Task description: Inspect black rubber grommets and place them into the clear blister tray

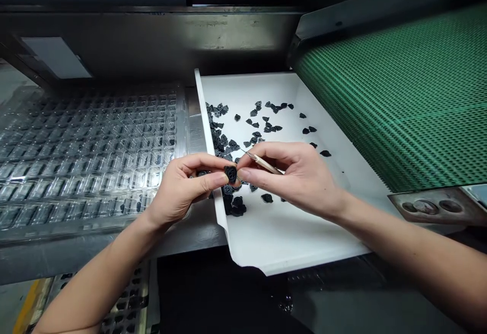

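Observation:
A small black part is pinched between the thumb and forefinger of my left hand, above the left rim of the white tray. My right hand holds a thin pen-like tool whose fine metal tip points up and left. The right thumb and forefinger also meet at the right edge of the black part. Many similar black parts lie scattered in the tray, thickest along its left wall.
Clear plastic trays with rows of pockets lie at the left, a few pockets holding dark pieces. A green mesh conveyor belt slopes along the right. Behind stands a metal panel. Another filled tray shows at lower left.

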Demonstrator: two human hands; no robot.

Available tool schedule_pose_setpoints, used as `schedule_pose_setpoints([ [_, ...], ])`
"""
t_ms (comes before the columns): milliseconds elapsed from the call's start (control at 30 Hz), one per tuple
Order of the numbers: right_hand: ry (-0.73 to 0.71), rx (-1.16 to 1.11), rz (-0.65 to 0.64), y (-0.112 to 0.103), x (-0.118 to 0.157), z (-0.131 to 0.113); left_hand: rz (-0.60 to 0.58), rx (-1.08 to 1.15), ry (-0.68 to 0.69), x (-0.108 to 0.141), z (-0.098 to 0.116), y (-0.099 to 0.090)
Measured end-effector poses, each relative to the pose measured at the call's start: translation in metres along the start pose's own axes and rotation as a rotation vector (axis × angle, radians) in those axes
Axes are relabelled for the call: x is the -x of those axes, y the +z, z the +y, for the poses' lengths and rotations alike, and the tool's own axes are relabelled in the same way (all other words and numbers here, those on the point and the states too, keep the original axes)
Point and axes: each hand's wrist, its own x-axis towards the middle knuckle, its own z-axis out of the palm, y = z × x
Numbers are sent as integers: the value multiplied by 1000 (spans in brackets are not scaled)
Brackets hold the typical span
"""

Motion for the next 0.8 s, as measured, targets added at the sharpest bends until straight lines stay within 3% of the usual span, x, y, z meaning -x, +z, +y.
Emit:
schedule_pose_setpoints([
  [100, 3, 42, 23, 0, 0, 0, 17, -89, 64, 2, 1, 2],
  [233, -98, 205, 9, -1, 1, 2, 40, -266, 189, 3, 2, 5],
  [367, -127, 354, 4, 1, 4, 0, -21, -341, 300, 5, -1, 8],
  [633, -153, 320, 84, 8, -5, 5, -148, -93, 227, -1, -2, -2],
  [700, -116, 328, 115, 4, -3, 7, -128, -11, 194, 0, 2, -2],
  [800, -8, 360, 206, -4, 2, 9, -2, 3, 222, 3, 14, -9],
])
